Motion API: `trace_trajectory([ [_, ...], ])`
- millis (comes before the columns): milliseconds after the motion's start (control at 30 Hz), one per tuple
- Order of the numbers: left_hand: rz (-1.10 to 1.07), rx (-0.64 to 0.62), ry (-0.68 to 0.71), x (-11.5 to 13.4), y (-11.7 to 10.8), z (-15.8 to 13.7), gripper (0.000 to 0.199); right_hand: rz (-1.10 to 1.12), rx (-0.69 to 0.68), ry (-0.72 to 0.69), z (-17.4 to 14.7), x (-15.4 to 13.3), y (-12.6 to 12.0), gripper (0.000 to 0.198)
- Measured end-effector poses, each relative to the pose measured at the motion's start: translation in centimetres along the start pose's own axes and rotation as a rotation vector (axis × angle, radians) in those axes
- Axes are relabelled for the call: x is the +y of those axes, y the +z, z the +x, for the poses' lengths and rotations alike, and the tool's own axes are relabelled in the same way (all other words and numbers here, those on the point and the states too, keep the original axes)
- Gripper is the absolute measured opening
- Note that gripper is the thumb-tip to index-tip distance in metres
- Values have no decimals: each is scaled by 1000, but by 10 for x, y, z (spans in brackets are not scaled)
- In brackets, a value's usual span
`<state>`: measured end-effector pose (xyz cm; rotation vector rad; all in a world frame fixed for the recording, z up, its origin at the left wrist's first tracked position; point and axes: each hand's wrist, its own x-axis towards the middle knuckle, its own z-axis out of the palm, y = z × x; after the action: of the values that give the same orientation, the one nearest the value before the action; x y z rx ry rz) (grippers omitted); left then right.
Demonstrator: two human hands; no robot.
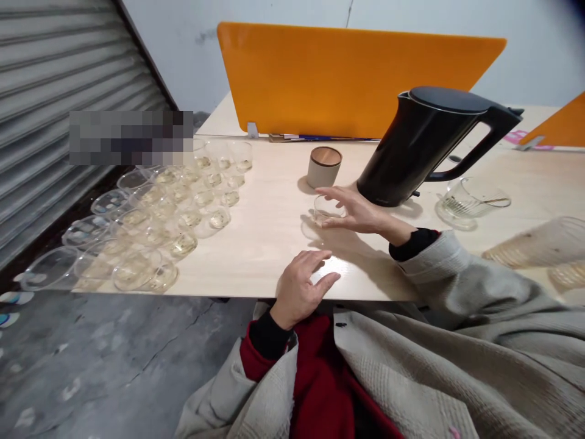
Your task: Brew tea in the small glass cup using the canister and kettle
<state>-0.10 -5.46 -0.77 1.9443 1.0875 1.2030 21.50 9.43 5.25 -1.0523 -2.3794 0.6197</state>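
Note:
My right hand (356, 210) reaches around a small clear cup (323, 208) on the table, fingertips at its far side and thumb at its near side. Part of the cup is hidden by the fingers. Close to the table's front edge, my left hand (302, 283) holds nothing, with thumb and fingers apart. Beyond the right hand stand a grey canister (322, 172) with a wooden lid and a black electric kettle (406, 146).
Several clear cups (183, 242) with pale liquid and bits at the bottom crowd the table's left side. A glass pitcher (466, 201) stands right of the kettle. Stacked clear cups (539, 244) lie at the far right. An orange divider (356, 79) runs along the back.

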Motion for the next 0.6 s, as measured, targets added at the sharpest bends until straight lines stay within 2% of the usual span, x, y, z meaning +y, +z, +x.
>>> trace_trajectory([
  [100,-47,137,-55,0,1,-3,27,28,26,24,-1,-2,7,76],
  [200,-77,231,-96,-2,4,-6,25,64,44,34,-7,-7,12,77],
  [500,-16,200,-79,-4,5,-6,23,28,43,-53,-19,-11,13,85],
  [600,-13,215,-53,-3,4,-5,22,7,140,-73,-27,-12,4,79],
])
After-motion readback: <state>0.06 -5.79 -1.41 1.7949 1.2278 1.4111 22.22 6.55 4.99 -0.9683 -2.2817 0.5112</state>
